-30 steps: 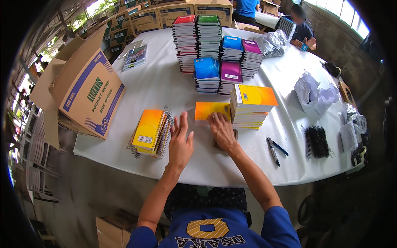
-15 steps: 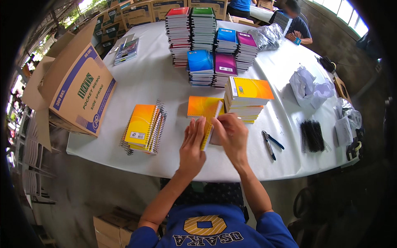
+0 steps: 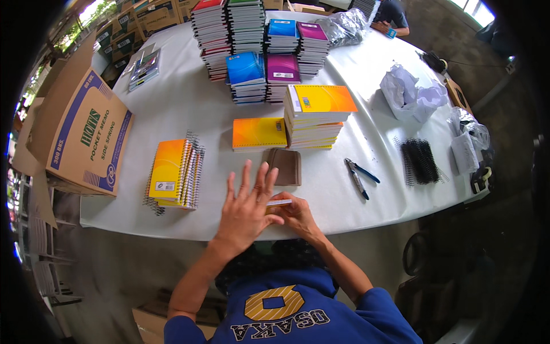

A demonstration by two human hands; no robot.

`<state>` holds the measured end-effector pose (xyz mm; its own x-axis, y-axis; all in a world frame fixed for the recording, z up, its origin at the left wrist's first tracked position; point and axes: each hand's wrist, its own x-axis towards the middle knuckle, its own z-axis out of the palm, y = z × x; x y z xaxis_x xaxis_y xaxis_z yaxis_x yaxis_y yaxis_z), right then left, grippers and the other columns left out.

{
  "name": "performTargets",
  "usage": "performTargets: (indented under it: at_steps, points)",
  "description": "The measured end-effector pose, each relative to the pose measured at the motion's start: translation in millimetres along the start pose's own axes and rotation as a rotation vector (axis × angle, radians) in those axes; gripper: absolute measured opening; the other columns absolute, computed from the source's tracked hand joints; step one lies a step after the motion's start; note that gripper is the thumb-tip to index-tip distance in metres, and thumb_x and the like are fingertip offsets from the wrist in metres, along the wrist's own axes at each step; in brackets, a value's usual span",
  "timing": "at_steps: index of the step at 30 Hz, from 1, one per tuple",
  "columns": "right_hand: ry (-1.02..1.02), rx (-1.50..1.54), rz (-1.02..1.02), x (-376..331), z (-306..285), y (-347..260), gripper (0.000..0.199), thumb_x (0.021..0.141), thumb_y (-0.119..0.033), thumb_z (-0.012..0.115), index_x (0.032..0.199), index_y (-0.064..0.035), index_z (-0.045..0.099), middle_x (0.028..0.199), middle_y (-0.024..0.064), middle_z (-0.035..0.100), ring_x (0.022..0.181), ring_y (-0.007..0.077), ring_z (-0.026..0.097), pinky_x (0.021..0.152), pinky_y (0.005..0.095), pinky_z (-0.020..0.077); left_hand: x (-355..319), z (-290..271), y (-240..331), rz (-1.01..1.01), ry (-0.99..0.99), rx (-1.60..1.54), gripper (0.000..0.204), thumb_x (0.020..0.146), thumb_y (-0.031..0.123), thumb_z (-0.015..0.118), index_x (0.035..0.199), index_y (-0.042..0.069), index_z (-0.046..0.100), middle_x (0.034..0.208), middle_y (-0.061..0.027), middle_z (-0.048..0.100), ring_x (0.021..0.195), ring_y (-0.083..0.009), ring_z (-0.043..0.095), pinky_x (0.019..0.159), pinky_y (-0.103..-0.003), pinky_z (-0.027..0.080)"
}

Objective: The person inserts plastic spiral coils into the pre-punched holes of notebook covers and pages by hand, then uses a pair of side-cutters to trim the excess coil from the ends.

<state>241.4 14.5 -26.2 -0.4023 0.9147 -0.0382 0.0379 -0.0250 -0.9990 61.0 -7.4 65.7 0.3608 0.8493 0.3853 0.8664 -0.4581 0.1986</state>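
Observation:
My right hand (image 3: pixel 298 215), near the table's front edge, grips a small notebook (image 3: pixel 279 202) seen edge-on, so mostly its pale edge shows. Beside and partly over it, my left hand (image 3: pixel 243 203) has its fingers spread, the thumb close to the notebook. Just beyond the hands lies a brown flat block (image 3: pixel 285 167), perhaps a wallet. Further back, a yellow-orange notebook (image 3: pixel 259 133) without a coil lies against a tall stack of similar ones (image 3: pixel 321 98). On the left sits a pile of yellow notebooks with wire coils (image 3: pixel 167 175).
An open cardboard box (image 3: pixel 91 129) stands at left. Stacks of blue (image 3: pixel 246 67), purple (image 3: pixel 283 67) and red notebooks (image 3: pixel 209 34) rise at the back. Cutting pliers (image 3: pixel 360 178), black coils (image 3: pixel 423 160) and a white plastic bag (image 3: pixel 409 94) lie at right. Another person (image 3: pixel 391 17) sits across.
The notebook has come down toward me and turned from upright to edge-on. My left hand has opened off it, fingers spread. The view has shifted, and the brown block now shows fully.

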Motion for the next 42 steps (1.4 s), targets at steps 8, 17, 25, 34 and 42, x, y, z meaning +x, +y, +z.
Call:
performTargets:
  at_steps: [8,17,25,34,42]
  points:
    - [0.554,-0.73,-0.51,8,-206,-30,0.034,0.073,0.013,0.067,0.104,-0.001,0.067,0.103,0.0105,0.07,0.097,0.0232,0.065,0.077,0.0327,0.0534,-1,27,5,0.094,-0.071,-0.001,0.061,0.087,0.029,0.068,0.142,0.011,0.05,0.132,-0.0077,0.063,0.12,-0.032,0.061,0.099,-0.045,0.048]
    - [1.07,-1.9,0.151,15,-368,21,0.011,0.083,-0.02,0.068,0.086,-0.0098,0.065,0.086,0.0056,0.066,0.088,0.0222,0.063,0.083,0.0412,0.0412,7,29,6,0.106,-0.072,-0.027,0.057,0.089,0.032,0.066,0.139,0.008,0.054,0.129,-0.0078,0.065,0.114,-0.0335,0.063,0.092,-0.042,0.052]
    - [0.878,-1.501,-0.349,17,-295,-57,0.009,0.085,-0.003,0.064,0.094,-0.0021,0.065,0.093,0.0131,0.064,0.09,0.0313,0.061,0.079,0.0405,0.048,3,19,5,0.006,-0.11,-0.015,0.064,0.087,0.027,0.069,0.145,0.011,0.047,0.131,-0.0074,0.063,0.115,-0.0337,0.063,0.091,-0.04,0.053]
    - [0.057,-0.7,-0.385,-12,-71,-82,0.03,0.083,-0.004,0.073,0.112,-0.0125,0.073,0.085,0.0036,0.067,0.079,0.0199,0.061,0.077,0.0352,0.0454,3,29,-2,0.078,-0.107,0.03,0.064,0.089,0.031,0.067,0.147,0.015,0.045,0.136,-0.0071,0.06,0.116,-0.0338,0.063,0.095,-0.047,0.051]
    - [0.02,-0.591,-0.382,0,-65,-60,0.023,0.081,-0.01,0.076,0.103,-0.0159,0.074,0.087,-0.0006,0.066,0.081,0.0189,0.057,0.08,0.0345,0.0398,4,28,-1,0.107,-0.096,0.062,0.063,0.088,0.033,0.067,0.146,0.017,0.047,0.135,-0.0053,0.061,0.115,-0.0336,0.063,0.1,-0.054,0.045]
